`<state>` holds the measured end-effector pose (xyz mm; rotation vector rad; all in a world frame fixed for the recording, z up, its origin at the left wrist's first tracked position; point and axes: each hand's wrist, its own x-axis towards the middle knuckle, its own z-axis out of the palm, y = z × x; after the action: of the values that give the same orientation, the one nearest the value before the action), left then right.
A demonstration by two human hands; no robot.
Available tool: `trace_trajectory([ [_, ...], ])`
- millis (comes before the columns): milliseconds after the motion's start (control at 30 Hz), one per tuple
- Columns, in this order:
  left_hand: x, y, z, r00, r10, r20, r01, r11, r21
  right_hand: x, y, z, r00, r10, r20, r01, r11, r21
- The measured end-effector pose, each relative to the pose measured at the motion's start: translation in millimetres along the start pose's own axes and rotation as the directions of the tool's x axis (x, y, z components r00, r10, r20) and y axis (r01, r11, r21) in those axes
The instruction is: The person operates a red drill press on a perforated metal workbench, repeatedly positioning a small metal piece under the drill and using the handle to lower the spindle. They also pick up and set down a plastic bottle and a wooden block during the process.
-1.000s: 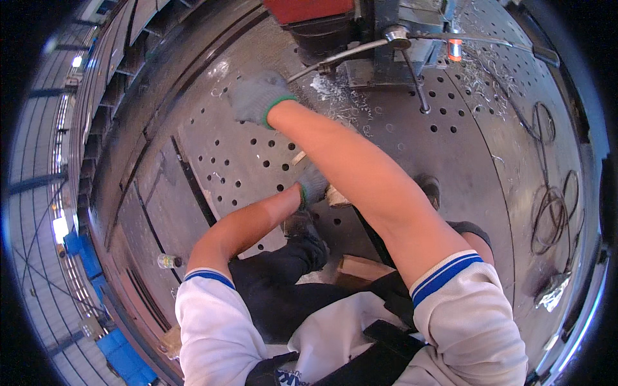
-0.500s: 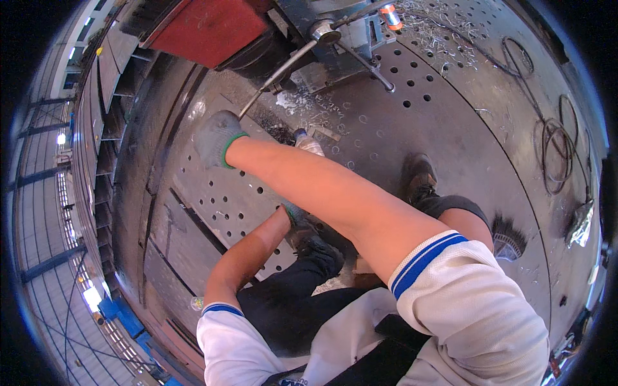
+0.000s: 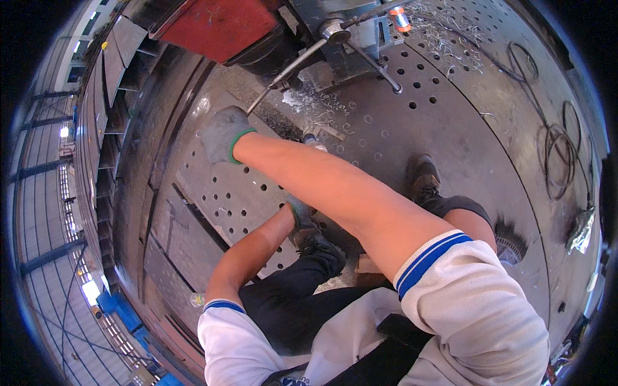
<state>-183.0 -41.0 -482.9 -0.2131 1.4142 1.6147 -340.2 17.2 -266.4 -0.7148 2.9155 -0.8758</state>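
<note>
While the right arm is stretching far forward across the body, the gloved right hand (image 3: 223, 133) is closing around the lower end of a long metal lever (image 3: 288, 67), which is slanting up to the hub of a drill machine (image 3: 335, 38) with a red housing (image 3: 215, 26). The left hand (image 3: 300, 211), also gloved, is reaching under the right forearm and is mostly hidden, so its grip cannot be told. Both are working over a grey perforated steel plate (image 3: 412, 122), with curled metal shavings (image 3: 444, 35) lying near the machine.
</note>
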Motion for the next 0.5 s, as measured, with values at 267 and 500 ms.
trace_trajectory([
  [267, -1.6, -1.1, -0.2, 1.000, 0.022, -0.012, -0.022, 1.000, -0.013, 4.5, 3.2, 4.4, 0.999, -0.008, 0.051, 0.009, 1.000, -0.029],
  [500, -4.1, -4.0, -4.0, 1.000, 0.016, -0.017, -0.016, 1.000, -0.003, 4.0, -0.3, 2.3, 0.998, -0.016, 0.067, 0.021, 0.997, -0.074],
])
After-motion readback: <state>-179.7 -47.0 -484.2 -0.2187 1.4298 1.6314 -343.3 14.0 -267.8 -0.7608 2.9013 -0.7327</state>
